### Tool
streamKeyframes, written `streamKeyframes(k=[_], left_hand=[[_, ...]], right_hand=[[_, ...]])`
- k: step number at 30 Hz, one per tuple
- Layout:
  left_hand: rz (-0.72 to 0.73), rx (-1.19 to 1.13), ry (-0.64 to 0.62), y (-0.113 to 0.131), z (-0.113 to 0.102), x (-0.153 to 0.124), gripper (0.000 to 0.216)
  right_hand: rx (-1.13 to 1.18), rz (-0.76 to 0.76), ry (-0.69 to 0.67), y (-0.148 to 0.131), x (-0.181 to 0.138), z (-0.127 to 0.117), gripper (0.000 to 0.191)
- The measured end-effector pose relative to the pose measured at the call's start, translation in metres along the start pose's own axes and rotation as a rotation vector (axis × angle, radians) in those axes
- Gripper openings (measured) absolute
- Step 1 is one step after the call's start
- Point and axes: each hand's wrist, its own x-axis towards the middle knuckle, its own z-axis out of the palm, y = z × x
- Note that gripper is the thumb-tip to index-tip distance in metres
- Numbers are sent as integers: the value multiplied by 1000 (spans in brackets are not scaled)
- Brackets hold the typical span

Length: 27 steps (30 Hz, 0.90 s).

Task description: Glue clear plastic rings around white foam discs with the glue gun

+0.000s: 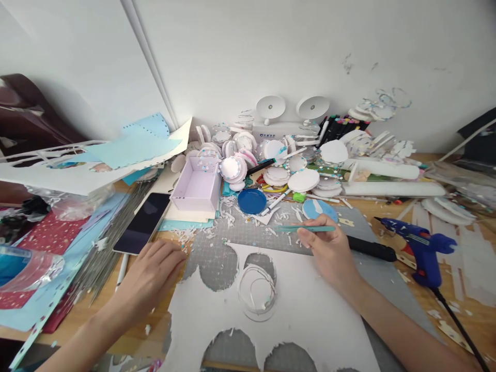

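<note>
Tweezers (306, 228): teal, slim. Long axis runs nearly level, left to right across the view, with the tips pointing left over the grey cutting mat (248, 232). They are pinched between thumb and forefinger of the right hand (331, 253), whose heel rests on the white sheet (310, 320).

Clear ring (258, 289): thin transparent hoop lying flat on the white sheet, between the two hands. It sits on the person's side of the tweezer tips and a little left of them. The right hand is the nearer one.

Left hand (153, 268): palm down, fingers loosely curled together and holding nothing, fingertips at the sheet's torn left edge.

White sheet: round holes cut through it show the mat beneath.

Surroundings:
- Dark phone (143, 222) just beyond the left hand.
- Pale box (197, 186) and blue lid (251, 200) further back.
- Blue glue gun (422, 253) to the right, well apart from the ring.
- Paper scraps strewn about.
</note>
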Motion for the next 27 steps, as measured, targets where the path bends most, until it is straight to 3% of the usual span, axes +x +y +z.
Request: streamKeyframes(k=[4,8,13,17,20,24,27], left_hand=[[-212,-473,65,23,-7,43,15],[-484,-989,-90,56,-9,90,22],[-497,-1315,-167,81,-12,107,24],[-500,-1350,-202,88,-18,103,24],[-493,-1219,-154,83,-13,104,24],[-441,-978,-24,66,14,113,23],[-387,-900,3,57,38,119,22]], right_hand=[[60,59,0,4,-2,1,27],[106,109,14,4,-6,3,27],[157,140,23,4,-7,3,28],[183,161,24,5,-6,1,27],[185,169,32,6,-5,1,25],[182,174,48,7,-5,2,27],[173,174,55,7,-5,3,28]])
